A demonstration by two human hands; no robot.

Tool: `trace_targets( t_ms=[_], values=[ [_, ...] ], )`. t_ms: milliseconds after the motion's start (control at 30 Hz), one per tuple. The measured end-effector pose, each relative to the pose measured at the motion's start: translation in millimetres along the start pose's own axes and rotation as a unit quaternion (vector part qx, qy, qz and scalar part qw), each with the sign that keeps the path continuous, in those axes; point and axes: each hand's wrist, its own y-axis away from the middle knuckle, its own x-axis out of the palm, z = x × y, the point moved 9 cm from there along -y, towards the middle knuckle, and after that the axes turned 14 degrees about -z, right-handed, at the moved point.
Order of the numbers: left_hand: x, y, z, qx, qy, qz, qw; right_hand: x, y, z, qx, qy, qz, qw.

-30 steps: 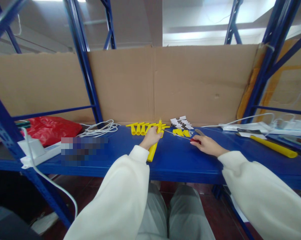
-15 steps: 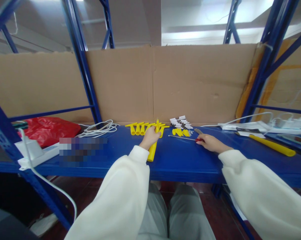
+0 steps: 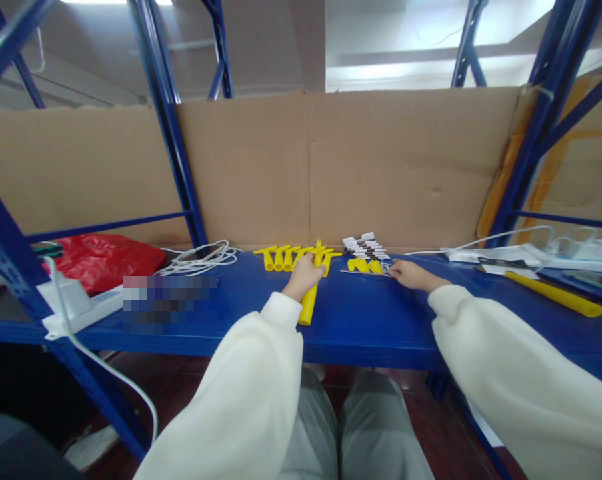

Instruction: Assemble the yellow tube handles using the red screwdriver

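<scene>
My left hand (image 3: 305, 275) is wrapped round a yellow tube-shaped handle (image 3: 308, 307) with a narrow, cross-like far end. Its wide end points toward me. Behind and left of it stands a row of similar yellow T-shaped pieces (image 3: 279, 259). My right hand (image 3: 411, 275) is closed at the right end of a screwdriver (image 3: 363, 273), whose thin metal shaft points left. The red grip is hidden by the fingers. Just beyond the shaft lie several small yellow pieces (image 3: 365, 266), with small silvery parts (image 3: 383, 265) beside them. White-and-black pieces (image 3: 365, 245) are stacked behind.
The blue shelf (image 3: 251, 340) is backed by cardboard (image 3: 371, 167) between blue posts. At left are a red plastic bag (image 3: 105, 260), a coiled white cable (image 3: 205, 257) and a power strip (image 3: 95, 310). A long yellow tube (image 3: 555, 293) lies at right.
My right hand has shifted slightly left and away from me, nearer the small parts. The red grip no longer shows. My left hand keeps its hold on the yellow handle.
</scene>
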Motion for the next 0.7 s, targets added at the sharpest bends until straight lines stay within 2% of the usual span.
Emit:
trace_targets(
  t_ms=[200,333,567,700],
  values=[
    [-1,-1,0,0.017,-0.002,-0.016,1.000,-2,-15,-1,0.057,-0.001,0.013,0.998],
    [4,-3,3,0.006,0.047,-0.011,0.999,-5,-24,-6,0.093,0.011,0.002,0.996],
    [9,2,1,-0.044,0.116,0.016,0.992,-1,-25,-9,0.116,-0.016,0.008,0.993],
    [7,2,-6,-0.023,0.166,0.017,0.986,2,-22,-10,0.133,-0.025,0.004,0.991]
  ],
)
